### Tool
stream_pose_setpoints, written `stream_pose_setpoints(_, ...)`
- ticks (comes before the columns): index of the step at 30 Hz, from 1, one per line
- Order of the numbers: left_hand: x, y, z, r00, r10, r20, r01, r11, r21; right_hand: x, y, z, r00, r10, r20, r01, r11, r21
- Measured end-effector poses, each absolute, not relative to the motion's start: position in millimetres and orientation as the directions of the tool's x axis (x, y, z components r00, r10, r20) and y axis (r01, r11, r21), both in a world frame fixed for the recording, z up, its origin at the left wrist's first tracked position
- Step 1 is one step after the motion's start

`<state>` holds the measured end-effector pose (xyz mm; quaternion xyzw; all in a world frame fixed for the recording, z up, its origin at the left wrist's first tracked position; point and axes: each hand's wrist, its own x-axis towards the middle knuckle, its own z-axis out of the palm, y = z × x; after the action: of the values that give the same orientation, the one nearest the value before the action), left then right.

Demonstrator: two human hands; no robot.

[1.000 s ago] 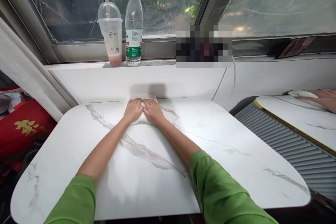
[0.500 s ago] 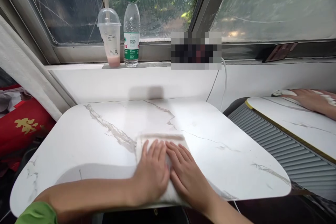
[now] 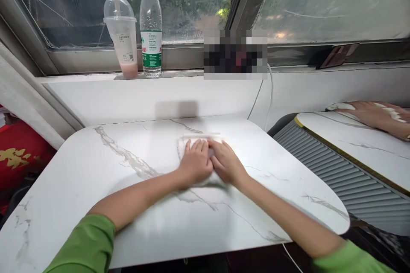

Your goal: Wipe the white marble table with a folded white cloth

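A folded white cloth lies on the white marble-patterned tabletop, towards its far edge. Pressed onto it side by side are my left hand and my right hand, their fingers close together and pointing away from me. Both hands grip the cloth against the table, the thumbs near each other in the middle. Much of the cloth is covered by the hands, and its edges are blurred. Green sleeves show on both my arms.
A cup with a straw and a green-capped bottle stand on the window ledge. White and dark cables hang behind the table. At right, another person's hand rests on a cloth upon a second table. A red bag sits at left.
Both my hands have slid the cloth forward, away from me and slightly right across the tabletop. My forearms now reach out further. The camera view has shifted a little.
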<state>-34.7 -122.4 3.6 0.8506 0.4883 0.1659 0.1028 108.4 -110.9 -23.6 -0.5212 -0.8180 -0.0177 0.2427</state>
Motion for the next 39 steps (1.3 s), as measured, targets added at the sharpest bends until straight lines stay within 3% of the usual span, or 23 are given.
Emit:
stream_pose_setpoints(5, -37, -43, 4, 0.325, 0.920, 0.219, 0.866, -0.382, 0.322, 90, -25, -9, -0.340, 0.856, 0.390, 0.855, 0.454, -0.251)
stream_pose_setpoints(10, -39, -29, 5, 0.242, 0.949, 0.204, 0.911, -0.294, 0.289, 82, -11, -14, -0.286, 0.855, 0.433, 0.876, 0.416, -0.243)
stream_pose_setpoints(19, -24, -128, 4, 0.331, 0.929, 0.162, 0.908, -0.361, 0.213, 119, -103, -18, -0.450, 0.801, 0.395, 0.826, 0.541, -0.156)
stream_pose_setpoints(23, 8, -192, 9, 0.523, 0.845, 0.113, 0.824, -0.535, 0.185, 168, -176, -19, -0.520, 0.735, 0.435, 0.767, 0.626, -0.141)
stream_pose_setpoints(27, 51, -226, 9, 0.679, 0.702, 0.216, 0.691, -0.710, 0.136, 230, -226, -24, -0.496, 0.754, 0.430, 0.799, 0.591, -0.114)
stream_pose_setpoints(33, 115, -198, 3, 0.684, 0.687, 0.245, 0.679, -0.723, 0.129, 299, -203, -39, -0.368, 0.834, 0.412, 0.861, 0.473, -0.188)
stream_pose_setpoints(39, 123, -114, 0, 0.625, 0.742, 0.243, 0.707, -0.670, 0.226, 294, -112, -29, -0.321, 0.883, 0.344, 0.881, 0.412, -0.235)
